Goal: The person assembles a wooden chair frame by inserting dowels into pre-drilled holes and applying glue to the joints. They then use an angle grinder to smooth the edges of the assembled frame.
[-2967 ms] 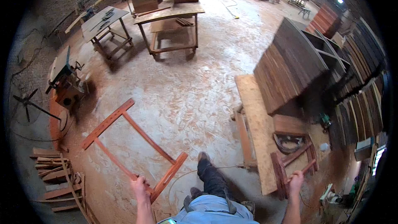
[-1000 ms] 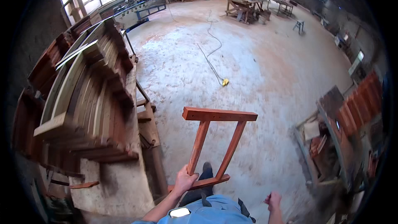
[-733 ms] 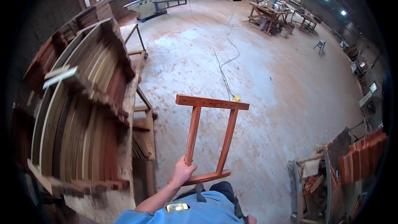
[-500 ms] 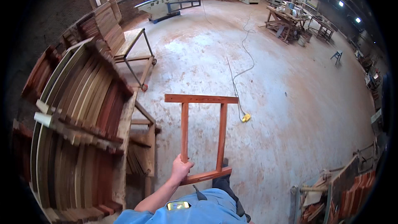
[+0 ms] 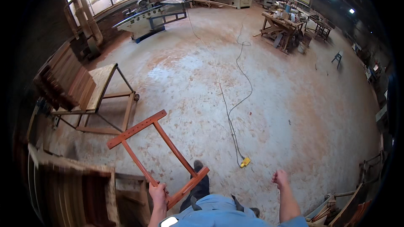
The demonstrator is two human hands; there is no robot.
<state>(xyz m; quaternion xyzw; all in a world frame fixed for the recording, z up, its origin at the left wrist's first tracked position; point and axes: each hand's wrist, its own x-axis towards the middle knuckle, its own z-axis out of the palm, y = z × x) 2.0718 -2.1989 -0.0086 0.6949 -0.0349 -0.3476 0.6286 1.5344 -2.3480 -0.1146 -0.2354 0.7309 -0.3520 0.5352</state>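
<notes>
A reddish-brown wooden frame (image 5: 136, 129) hangs in front of me on the left, tilted, with two crossbars joined by two longer rails. One crossbar has a row of small holes. My left hand (image 5: 158, 194) is wrapped round the left rail, close to the near crossbar. Out to the right, my right hand (image 5: 281, 178) is held over the floor with curled fingers and nothing visible in it. Part of the near crossbar is hidden by my left hand.
At lower left stands a rack of wooden boards (image 5: 71, 193). Beyond it is a wheeled cart (image 5: 105, 77) stacked with planks. A yellow socket block (image 5: 245, 162) with its cable lies on the floor ahead. Farther off are a machine (image 5: 145, 23) and a cluttered workbench (image 5: 282, 21).
The rack has slipped toward the lower left and the yellow block appears nearer, as I have moved forward. The frame has swung left and tilted. My right hand has come into view.
</notes>
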